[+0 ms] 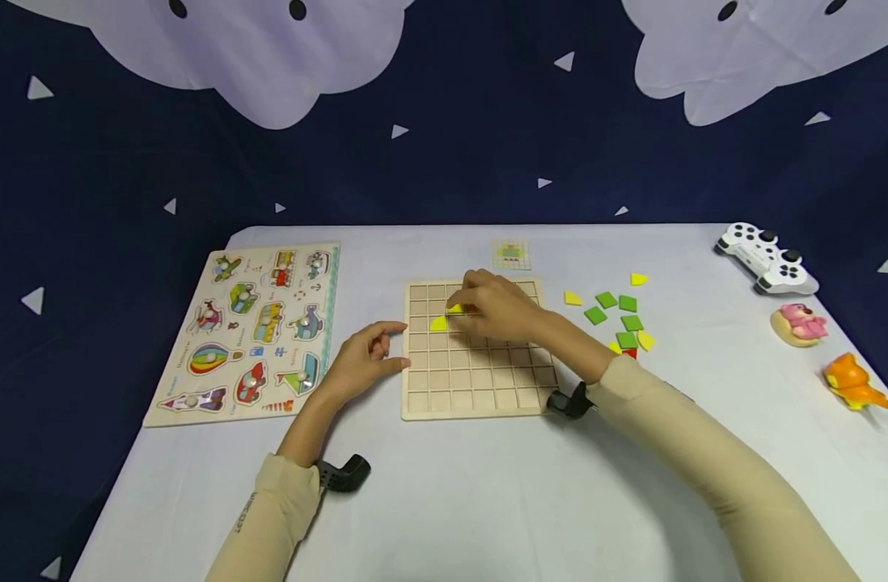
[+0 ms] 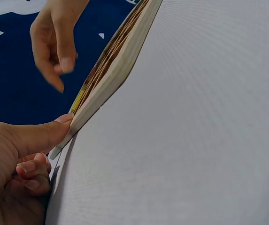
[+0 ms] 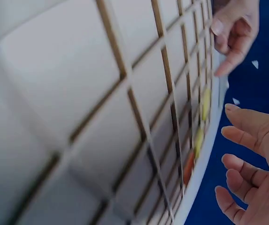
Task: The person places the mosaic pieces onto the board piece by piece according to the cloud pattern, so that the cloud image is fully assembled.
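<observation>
A wooden grid board (image 1: 473, 400) lies flat on the table. My left hand (image 1: 360, 360) is at its left side, thumb and index fingertip against the edge; the left wrist view shows the thumb (image 2: 45, 136) on the rim and other fingers bent below. Over the board's upper middle hovers my right hand (image 1: 498, 307). In the right wrist view its fingers (image 3: 242, 138) are loosely bent, with nothing between them. Close by the fingertips, a yellow rounded tile (image 1: 438, 324) sits in a cell, and another yellow tile (image 1: 454, 309) is partly covered. An orange-red tile (image 3: 188, 167) shows in the right wrist view.
Right of the board lie several green square tiles (image 1: 627, 304), yellow rounded tiles (image 1: 572, 298) and a red one (image 1: 630, 353). Behind it is a pattern card (image 1: 512, 255). A picture puzzle (image 1: 222, 380) lies left; a white game controller (image 1: 767, 257) and small toys (image 1: 847, 381) lie far right.
</observation>
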The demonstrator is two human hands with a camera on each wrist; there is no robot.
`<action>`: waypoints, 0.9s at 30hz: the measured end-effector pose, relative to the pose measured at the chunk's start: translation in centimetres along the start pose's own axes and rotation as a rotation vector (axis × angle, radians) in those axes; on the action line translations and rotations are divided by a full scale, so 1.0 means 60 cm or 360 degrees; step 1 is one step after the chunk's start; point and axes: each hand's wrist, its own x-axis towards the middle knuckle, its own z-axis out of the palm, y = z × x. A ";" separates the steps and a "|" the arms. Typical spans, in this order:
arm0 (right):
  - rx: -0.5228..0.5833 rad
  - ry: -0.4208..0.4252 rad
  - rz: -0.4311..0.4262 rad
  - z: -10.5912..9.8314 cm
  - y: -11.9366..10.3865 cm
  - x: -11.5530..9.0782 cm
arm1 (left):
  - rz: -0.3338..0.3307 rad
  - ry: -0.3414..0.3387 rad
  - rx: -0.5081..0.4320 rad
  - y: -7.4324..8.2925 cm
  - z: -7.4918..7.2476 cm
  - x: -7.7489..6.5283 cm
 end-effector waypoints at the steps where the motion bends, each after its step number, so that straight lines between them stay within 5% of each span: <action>1: 0.0028 0.0019 0.0006 -0.006 0.004 -0.006 | -0.0001 0.0003 0.0003 0.000 0.000 0.000; 13: 0.0099 0.0094 0.0277 -0.050 0.068 -0.113 | 0.0039 -0.0001 0.0025 -0.005 -0.001 0.002; 27: 0.0058 0.0217 0.0525 -0.060 0.109 -0.227 | 0.0029 -0.0005 0.0027 0.000 0.002 0.003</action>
